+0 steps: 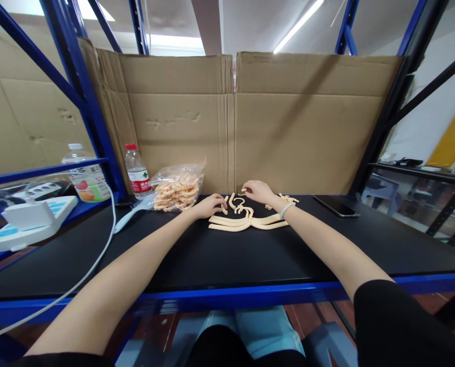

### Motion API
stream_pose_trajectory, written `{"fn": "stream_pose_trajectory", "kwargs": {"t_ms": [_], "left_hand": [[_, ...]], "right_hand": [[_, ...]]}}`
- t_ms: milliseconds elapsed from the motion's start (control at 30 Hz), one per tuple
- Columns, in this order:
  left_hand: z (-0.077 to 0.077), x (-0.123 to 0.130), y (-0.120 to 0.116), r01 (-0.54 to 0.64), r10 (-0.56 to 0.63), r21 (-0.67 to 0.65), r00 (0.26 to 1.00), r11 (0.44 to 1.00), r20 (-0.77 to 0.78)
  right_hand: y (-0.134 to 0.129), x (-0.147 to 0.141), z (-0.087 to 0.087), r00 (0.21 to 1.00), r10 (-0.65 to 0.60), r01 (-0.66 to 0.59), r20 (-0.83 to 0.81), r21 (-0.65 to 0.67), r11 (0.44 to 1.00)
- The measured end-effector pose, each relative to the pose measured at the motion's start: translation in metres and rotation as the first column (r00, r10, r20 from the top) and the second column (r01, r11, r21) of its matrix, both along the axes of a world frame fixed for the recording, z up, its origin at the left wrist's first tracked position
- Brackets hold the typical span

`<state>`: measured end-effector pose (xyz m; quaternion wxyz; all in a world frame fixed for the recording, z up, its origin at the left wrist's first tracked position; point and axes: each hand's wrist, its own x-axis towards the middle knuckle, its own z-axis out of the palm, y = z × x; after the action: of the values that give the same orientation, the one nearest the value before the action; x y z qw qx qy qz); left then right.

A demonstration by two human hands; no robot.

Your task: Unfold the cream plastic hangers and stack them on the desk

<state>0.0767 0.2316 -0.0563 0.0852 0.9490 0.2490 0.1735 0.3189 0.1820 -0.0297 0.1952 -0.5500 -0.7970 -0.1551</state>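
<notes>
Black sleeves (397, 326) nearest, pale sticks (229, 224) laid out right of the snack bag (179, 186)

Both sleeves sit at the bottom edge, and 2 bare arms stretch from them over the black table (196, 265). Just right of the bag lie the sticks, long ones running to either side of a bunched middle, with short curled bits (239, 208) behind. The left hand (208, 206), nearest the bag, has its fingers bent beside a short piece (226, 205); whether it grips that piece, I cannot tell. The right hand (260, 192), farther right of the bag, has its fingertips pinched nearly together on a small morsel (243, 190). Its wrist, ringed by 1 beaded bracelet (287, 209), hides part of the sticks.

Left of the bag, just beside it, stands 1 red-capped bottle (138, 176); a pale utensil (130, 216) lies with its far end by the bag. Farther left, a white cable (93, 270) crosses in front of the table's edge, and a white power strip (55, 224) carries an adapter (30, 215). Behind that, a blue bar (47, 172) cuts across 1 larger bottle (87, 183). Well right of the bag lies a dark phone (336, 205). Cardboard (311, 132) walls off the view behind the bag.
</notes>
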Motion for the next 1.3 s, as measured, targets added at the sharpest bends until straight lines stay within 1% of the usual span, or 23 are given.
{"fn": "stream_pose_trajectory", "kwargs": {"t_ms": [67, 100, 133, 167, 233, 267, 300, 333, 367, 400, 467, 500, 533, 600, 700, 767, 833, 867, 967, 1067, 1167, 1233, 1300], "left_hand": [[0.000, 0.001, -0.003, 0.001, -0.001, -0.005, 0.999, 1.000, 0.035], [0.001, 0.000, -0.004, 0.001, -0.001, -0.009, 0.998, 1.000, 0.056], [0.003, 0.000, -0.006, -0.001, 0.002, -0.016, 0.997, 1.000, 0.081], [0.006, 0.000, -0.008, -0.005, 0.007, -0.022, 0.994, 1.000, 0.108], [0.014, 0.001, -0.014, -0.021, 0.026, -0.029, 0.985, 0.999, 0.169], [0.019, 0.002, -0.018, -0.024, 0.036, -0.057, 0.975, 0.998, 0.218], [0.024, 0.004, -0.025, -0.016, 0.043, -0.100, 0.960, 0.995, 0.276], [0.030, 0.006, -0.032, 0.019, 0.061, -0.204, 0.923, 0.979, 0.379], [0.035, 0.009, -0.041, 0.092, 0.080, -0.327, 0.875, 0.941, 0.477], [0.038, 0.013, -0.052, 0.178, 0.105, -0.430, 0.824, 0.885, 0.557], [0.042, 0.019, -0.075, 0.333, 0.160, -0.556, 0.735, 0.761, 0.659], [0.041, 0.022, -0.086, 0.375, 0.186, -0.594, 0.715, 0.712, 0.674], [0.039, 0.025, -0.097, 0.384, 0.202, -0.624, 0.720, 0.680, 0.664], [0.032, 0.030, -0.117, 0.381, 0.211, -0.651, 0.736, 0.657, 0.643], [0.021, 0.035, -0.137, 0.446, 0.254, -0.681, 0.695, 0.581, 0.672], [0.018, 0.038, -0.145, 0.496, 0.298, -0.699, 0.661, 0.515, 0.689], [0.017, 0.040, -0.150, 0.533, 0.340, -0.713, 0.636, 0.456, 0.693], [0.018, 0.040, -0.151, 0.546, 0.356, -0.718, 0.628, 0.431, 0.692], [0.019, 0.040, -0.153, 0.561, 0.384, -0.732, 0.624, 0.386, 0.681], [0.017, 0.037, -0.156, 0.559, 0.408, -0.730, 0.605, 0.395, 0.684], [0.012, 0.029, -0.159, 0.533, 0.431, -0.744, 0.607, 0.402, 0.667], [0.009, 0.022, -0.162, 0.492, 0.446, -0.753, 0.608, 0.437, 0.657], [0.007, 0.016, -0.163, 0.458, 0.465, -0.743, 0.585, 0.487, 0.665]], "right_hand": [[-0.008, 0.004, 0.003, 0.996, -0.029, 0.034, -0.087, 0.063, 0.997], [-0.014, 0.006, 0.004, 0.986, -0.012, 0.027, -0.165, 0.088, 0.996], [-0.021, 0.008, 0.005, 0.964, 0.029, -0.001, -0.266, 0.107, 0.994], [-0.029, 0.009, 0.005, 0.919, 0.091, -0.046, -0.383, 0.123, 0.991], [-0.048, 0.011, 0.005, 0.762, 0.210, -0.159, -0.613, 0.138, 0.978], [-0.058, 0.011, 0.005, 0.671, 0.238, -0.206, -0.702, 0.133, 0.970], [-0.069, 0.011, 0.004, 0.583, 0.243, -0.242, -0.776, 0.120, 0.963], [-0.079, 0.011, 0.003, 0.496, 0.231, -0.267, -0.837, 0.106, 0.958], [-0.089, 0.011, 0.002, 0.418, 0.209, -0.290, -0.884, 0.088, 0.953], [-0.098, 0.010, 0.000, 0.352, 0.183, -0.310, -0.918, 0.070, 0.948], [-0.114, 0.008, -0.002, 0.257, 0.130, -0.348, -0.958, 0.034, 0.937], [-0.121, 0.007, -0.004, 0.219, 0.103, -0.365, -0.970, 0.017, 0.931], [-0.126, 0.005, -0.005, 0.177, 0.071, -0.384, -0.982, -0.003, 0.923], [-0.135, 0.001, -0.007, 0.072, -0.021, -0.430, -0.997, -0.050, 0.902], [-0.141, -0.006, -0.007, -0.080, -0.165, -0.505, -0.983, -0.102, 0.857], [-0.143, -0.009, -0.006, -0.150, -0.230, -0.535, -0.961, -0.117, 0.837], [-0.144, -0.009, -0.005, -0.189, -0.278, -0.543, -0.942, -0.136, 0.828], [-0.145, -0.009, -0.004, -0.193, -0.290, -0.539, -0.938, -0.145, 0.829], [-0.146, -0.007, -0.007, -0.154, -0.268, -0.528, -0.951, -0.150, 0.836], [-0.144, -0.007, -0.014, -0.112, -0.221, -0.565, -0.969, -0.121, 0.816], [-0.142, -0.009, -0.022, -0.128, -0.195, -0.602, -0.972, -0.080, 0.794], [-0.141, -0.011, -0.026, -0.163, -0.197, -0.616, -0.967, -0.056, 0.786], [-0.141, -0.013, -0.028, -0.176, -0.211, -0.631, -0.961, -0.055, 0.774]]}}
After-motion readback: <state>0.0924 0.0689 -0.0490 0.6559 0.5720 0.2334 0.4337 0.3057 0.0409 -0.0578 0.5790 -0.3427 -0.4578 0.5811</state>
